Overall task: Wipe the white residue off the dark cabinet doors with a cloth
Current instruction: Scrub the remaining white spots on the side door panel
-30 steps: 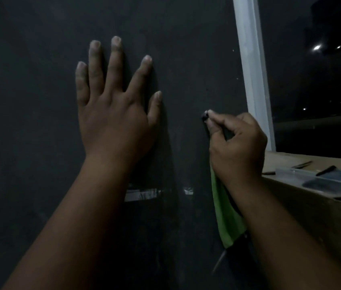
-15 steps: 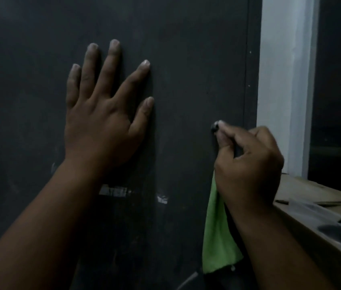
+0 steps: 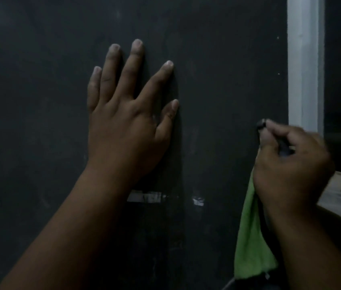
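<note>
Green cloth (image 3: 251,243) hangs lower right, bunched in my right hand (image 3: 288,162), which is closed around it and pinches a small dark tip (image 3: 261,124) against the door (image 3: 217,59). Left hand (image 3: 127,114) open, flat on the door at centre, fingers spread. White residue (image 3: 144,197) sits just below its wrist. Step, I judge: spot work; next, cloth onto that residue.

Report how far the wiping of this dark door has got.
Done: the dark door looks mostly clean up top. In hand: left hand lies flat on it; right hand pinches a small dark object with the green cloth hanging below. Left: the white patches below the left hand.
</note>
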Demonstrator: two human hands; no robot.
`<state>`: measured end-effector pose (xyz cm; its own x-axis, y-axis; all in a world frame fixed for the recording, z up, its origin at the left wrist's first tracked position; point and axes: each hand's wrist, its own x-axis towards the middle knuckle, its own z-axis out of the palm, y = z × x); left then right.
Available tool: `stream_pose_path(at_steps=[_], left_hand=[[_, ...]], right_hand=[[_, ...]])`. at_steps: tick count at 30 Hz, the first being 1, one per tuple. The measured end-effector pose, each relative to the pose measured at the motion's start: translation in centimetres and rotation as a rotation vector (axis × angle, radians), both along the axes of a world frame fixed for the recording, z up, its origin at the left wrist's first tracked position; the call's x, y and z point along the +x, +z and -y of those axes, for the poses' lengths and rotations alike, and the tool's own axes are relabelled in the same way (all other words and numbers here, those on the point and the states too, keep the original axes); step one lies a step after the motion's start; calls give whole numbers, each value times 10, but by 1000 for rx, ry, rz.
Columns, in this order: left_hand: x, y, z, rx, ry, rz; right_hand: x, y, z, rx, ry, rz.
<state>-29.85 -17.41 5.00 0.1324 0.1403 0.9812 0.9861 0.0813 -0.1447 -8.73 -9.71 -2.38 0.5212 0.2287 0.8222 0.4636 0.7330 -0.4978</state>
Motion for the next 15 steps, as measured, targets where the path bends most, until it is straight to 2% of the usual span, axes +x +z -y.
stream_pose_path(at_steps=[4, 11, 15], left_hand=[[-20, 5, 11, 47, 1, -66], [-39, -3, 22, 8, 35, -77], [-41, -1, 26, 4, 14, -83]], right_hand=[[-17, 44, 8, 15, 43, 54], [-66, -11, 41, 97, 126, 300], [-53, 22, 36, 77, 132, 294]])
